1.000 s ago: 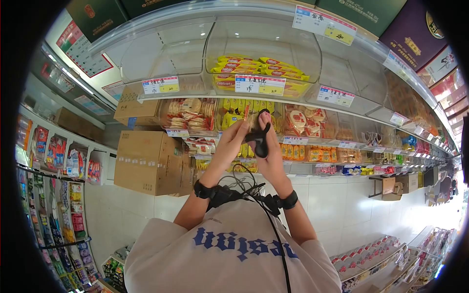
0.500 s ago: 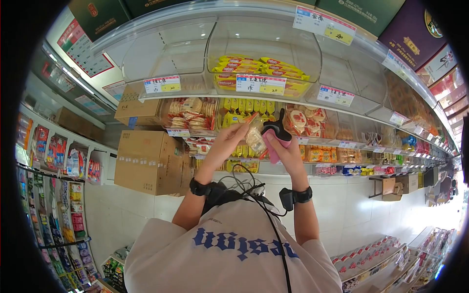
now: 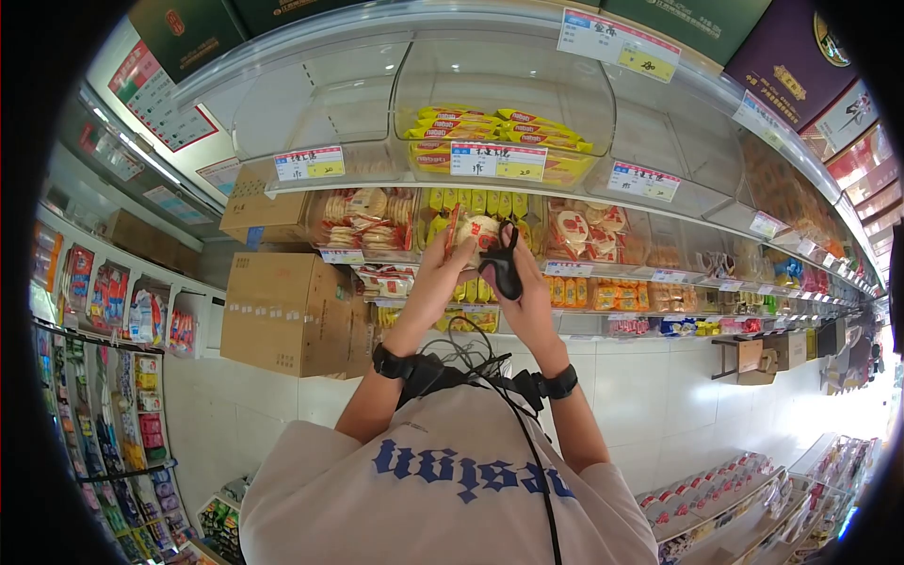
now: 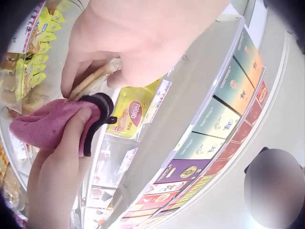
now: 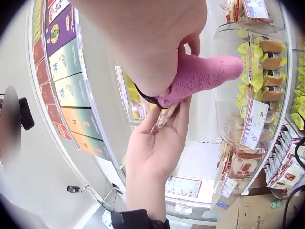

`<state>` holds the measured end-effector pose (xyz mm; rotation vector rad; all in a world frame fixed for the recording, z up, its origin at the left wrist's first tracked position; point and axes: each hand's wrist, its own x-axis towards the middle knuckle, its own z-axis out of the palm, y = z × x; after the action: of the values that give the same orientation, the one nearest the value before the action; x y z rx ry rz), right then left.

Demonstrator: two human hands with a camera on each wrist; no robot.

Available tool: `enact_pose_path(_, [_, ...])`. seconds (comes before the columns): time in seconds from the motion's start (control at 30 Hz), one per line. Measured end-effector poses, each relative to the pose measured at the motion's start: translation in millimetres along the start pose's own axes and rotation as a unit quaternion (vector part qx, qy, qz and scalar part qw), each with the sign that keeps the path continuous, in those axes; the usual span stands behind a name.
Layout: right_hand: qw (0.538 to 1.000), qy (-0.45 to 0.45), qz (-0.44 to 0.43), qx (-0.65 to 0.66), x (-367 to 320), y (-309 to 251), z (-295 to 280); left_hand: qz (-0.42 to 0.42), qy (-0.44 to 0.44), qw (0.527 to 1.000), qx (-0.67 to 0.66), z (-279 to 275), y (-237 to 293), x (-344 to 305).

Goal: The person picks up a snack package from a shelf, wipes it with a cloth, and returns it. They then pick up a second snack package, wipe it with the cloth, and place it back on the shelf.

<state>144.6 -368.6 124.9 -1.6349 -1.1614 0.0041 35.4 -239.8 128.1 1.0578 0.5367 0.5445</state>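
Note:
In the head view my left hand (image 3: 441, 281) grips a clear packet of pale round crackers (image 3: 478, 229) by its left side. Red print shows on its face. My right hand (image 3: 530, 299) holds a fuzzy pink cloth (image 4: 52, 123) with a black edge, its black part (image 3: 506, 271) facing up. Thumb and fingers pinch the cloth in the left wrist view, right at the packet's lower edge. From the right wrist, the pink cloth (image 5: 205, 74) overlaps the packet, while the left hand (image 5: 157, 148) holds from below. Much of the packet is hidden by the hands.
Clear shelf bins stand in front, one with yellow wafer packs (image 3: 499, 141), lower ones with bagged crackers (image 3: 367, 221) and yellow snacks. Price tags (image 3: 499, 162) line the shelf edge. Cardboard boxes (image 3: 273, 311) are stacked at left. A cable (image 3: 532, 461) runs down the shirt.
My right hand swung out right with the cloth, showing its pink side, then came back left against the packet. The packet has turned, and its red-printed face now shows.

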Motion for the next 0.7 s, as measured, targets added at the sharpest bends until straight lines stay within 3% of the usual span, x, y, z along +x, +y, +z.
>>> enact_pose_path(0.1, [0.959,-0.018,0.219,0.179,-1,-2,-5,0.006,-0.02,0.999,0.045,8,15,-8])
enact_pose_path(0.2, [0.92,-0.022,0.279,0.276,-9,33,-4,-0.019,-0.065,0.992,0.103,8,28,-14])
enact_pose_path(0.27, [0.925,-0.025,0.265,0.27,-11,45,-12,-0.045,-0.064,0.984,0.159,17,52,-23])
enact_pose_path(0.37, [0.906,-0.02,0.29,0.307,-6,31,-20,-0.008,-0.072,0.983,0.168,-4,19,-7])
enact_pose_path(0.47, [0.899,-0.003,0.289,0.328,-8,34,-20,0.054,-0.022,0.996,0.065,8,11,-9])
enact_pose_path(0.57, [0.895,0.028,0.298,0.331,-4,26,-28,0.066,0.012,0.995,0.071,10,16,-8])
enact_pose_path(0.7, [0.862,0.075,0.322,0.384,-3,39,-40,0.077,-0.068,0.985,0.139,1,13,-4])
